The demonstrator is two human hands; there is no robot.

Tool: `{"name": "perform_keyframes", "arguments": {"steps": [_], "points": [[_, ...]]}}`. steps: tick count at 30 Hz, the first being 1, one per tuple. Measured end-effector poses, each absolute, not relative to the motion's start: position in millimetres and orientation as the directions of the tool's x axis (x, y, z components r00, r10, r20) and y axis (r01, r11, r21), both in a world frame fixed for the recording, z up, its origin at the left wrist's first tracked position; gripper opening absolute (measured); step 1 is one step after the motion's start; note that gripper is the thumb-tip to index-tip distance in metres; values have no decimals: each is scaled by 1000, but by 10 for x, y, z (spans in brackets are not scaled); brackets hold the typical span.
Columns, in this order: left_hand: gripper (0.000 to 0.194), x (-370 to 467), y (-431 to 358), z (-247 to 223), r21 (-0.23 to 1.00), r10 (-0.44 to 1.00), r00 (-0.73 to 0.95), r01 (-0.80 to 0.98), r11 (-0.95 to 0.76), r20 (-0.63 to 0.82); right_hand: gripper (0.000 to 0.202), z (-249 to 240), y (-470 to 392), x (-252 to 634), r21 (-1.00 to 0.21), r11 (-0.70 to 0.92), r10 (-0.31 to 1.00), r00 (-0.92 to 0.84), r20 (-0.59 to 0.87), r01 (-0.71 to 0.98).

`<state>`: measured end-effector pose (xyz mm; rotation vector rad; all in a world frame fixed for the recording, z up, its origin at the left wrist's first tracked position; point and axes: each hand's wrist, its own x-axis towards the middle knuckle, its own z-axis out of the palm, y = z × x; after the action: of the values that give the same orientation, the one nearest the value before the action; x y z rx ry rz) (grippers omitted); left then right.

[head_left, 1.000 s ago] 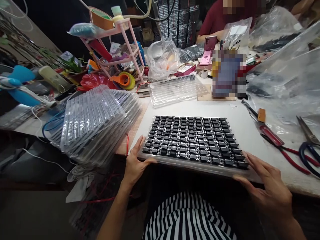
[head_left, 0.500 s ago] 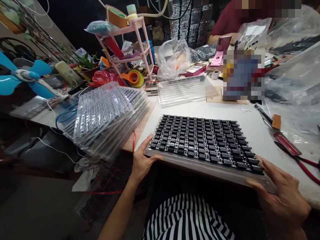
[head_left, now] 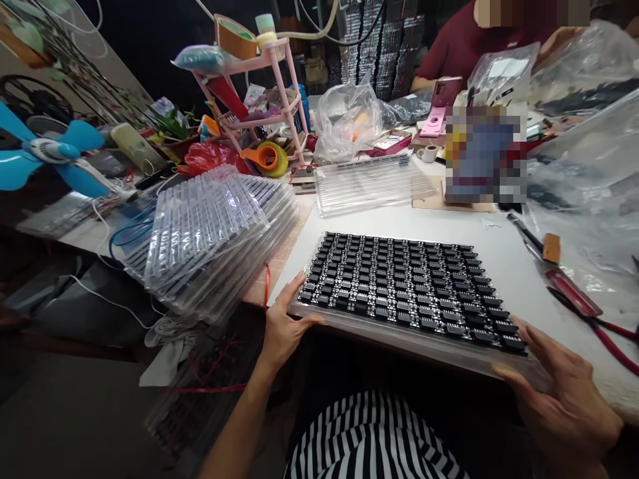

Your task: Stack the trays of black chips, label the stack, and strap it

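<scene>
Mostly my view has moved: since one second ago it has swung to the left, so more of the blue fan (head_left: 52, 150) shows, while both hands stay at the tray (head_left: 394, 334). That clear tray is full of black chips (head_left: 407, 283) and sits flat at the near edge of the tabletop (head_left: 285, 249), right in front of me.

My left grip (head_left: 282, 329) is bent around the tray's near left corner, fingers up the side and thumb along the front. My right grip (head_left: 564, 386) has the near right corner, with its fingers on the side and its thumb low at the front. Both are closed on the tray; I can't tell how hard they squeeze. Both arms come up from below, spread wide.

On the left, the stack (head_left: 210, 233) is near, with just a thin strip between. On the far side, a bit of white sheet (head_left: 519, 273) shows before the flat pack (head_left: 369, 186). More white lies on the right, up to the red tool (head_left: 574, 293). I can't see if the tray pokes out past the near edge.
</scene>
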<state>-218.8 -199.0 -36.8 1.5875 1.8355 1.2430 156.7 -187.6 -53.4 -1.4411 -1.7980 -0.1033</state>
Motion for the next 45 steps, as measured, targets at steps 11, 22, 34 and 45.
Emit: {"name": "perform_keyframes", "arguments": {"steps": [11,22,34,45], "points": [[77,-2212,-2023,-418,793,942,-251,609,-24,221,62,-538,-1893,1577,-421,304,807,4,591,855],[77,-2229,-2024,-433,795,942,-255,606,-18,216,59,-565,-1885,1555,-489,402,774,-1,634,774],[73,-2245,-2001,-460,830,940,-299,557,32,165,66,-548,-1827,1524,-508,477,749,-30,662,717],[72,-2202,-1976,-369,781,933,-323,619,83,157,72,-543,-1818,1512,-516,484,742,-18,670,707]]}}
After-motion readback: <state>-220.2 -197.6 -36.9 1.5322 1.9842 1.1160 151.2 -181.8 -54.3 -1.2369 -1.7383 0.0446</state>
